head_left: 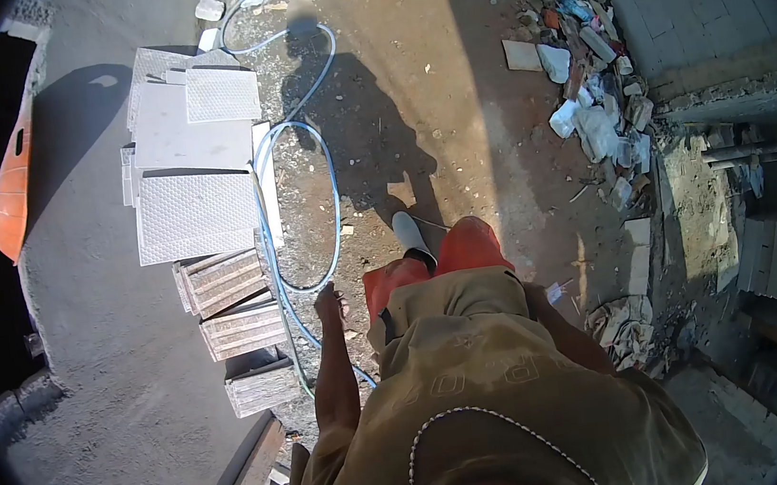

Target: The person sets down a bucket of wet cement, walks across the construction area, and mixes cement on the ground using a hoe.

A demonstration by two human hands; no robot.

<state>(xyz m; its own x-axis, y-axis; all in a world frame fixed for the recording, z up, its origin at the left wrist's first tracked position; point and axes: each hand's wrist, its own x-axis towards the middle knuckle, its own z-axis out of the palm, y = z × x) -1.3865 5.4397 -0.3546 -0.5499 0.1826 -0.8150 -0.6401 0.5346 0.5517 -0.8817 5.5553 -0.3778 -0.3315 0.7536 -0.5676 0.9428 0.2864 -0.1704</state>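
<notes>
L hand (329,303) fingers part-open nr hose (335,181); R hand (537,296) unclear.

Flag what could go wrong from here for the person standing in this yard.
The looped hose on the ground near the shoe could catch a foot.
The patterned panels lie unevenly piled, so a knock might shift or chip them.
The rubble along the right looks loose and could make footing unsteady.

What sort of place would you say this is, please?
Probably a building site or a yard under renovation: patterned tiles lie stacked on the left, a blue hose loops over bare ground, and broken rubble is heaped along the block wall.
</notes>
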